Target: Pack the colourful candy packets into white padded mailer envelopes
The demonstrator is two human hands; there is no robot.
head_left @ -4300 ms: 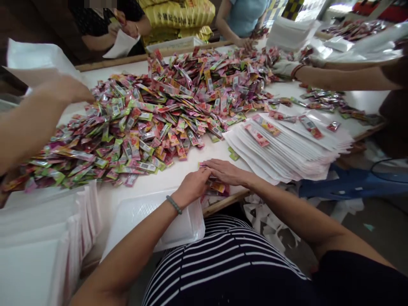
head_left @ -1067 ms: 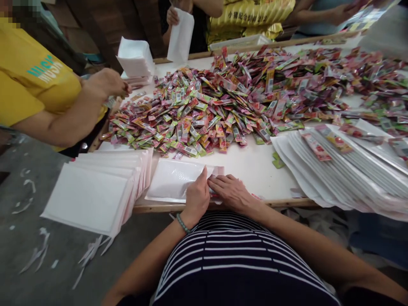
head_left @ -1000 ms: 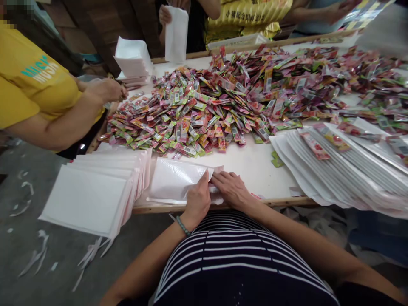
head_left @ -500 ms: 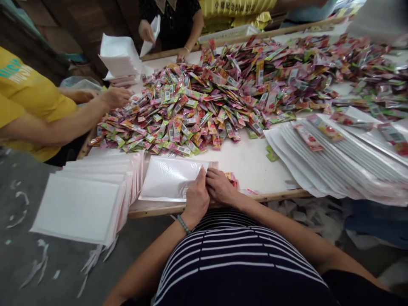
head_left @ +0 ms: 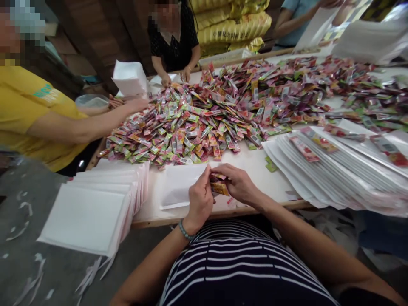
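A white mailing envelope lies flat on the table in front of me, its right end at my hands. My left hand is closed on that end, fingers pointing up. Curled over a few small colourful packets, my right hand holds them against the envelope's end. My fingers hide part of the packets and the envelope's edge, so I cannot tell how far inside they are. Just beyond the envelope spreads a large heap of similar packets.
White envelopes overlap in a stack at the table's left edge. Another fanned stack, with several packets on top, lies right. A person in a yellow shirt reaches toward the heap; another in black works across the table.
The envelope has shifted right and turned from shiny to matt side up. My right hand has moved slightly right and now holds packets. The person in black has lowered a white envelope to the table.
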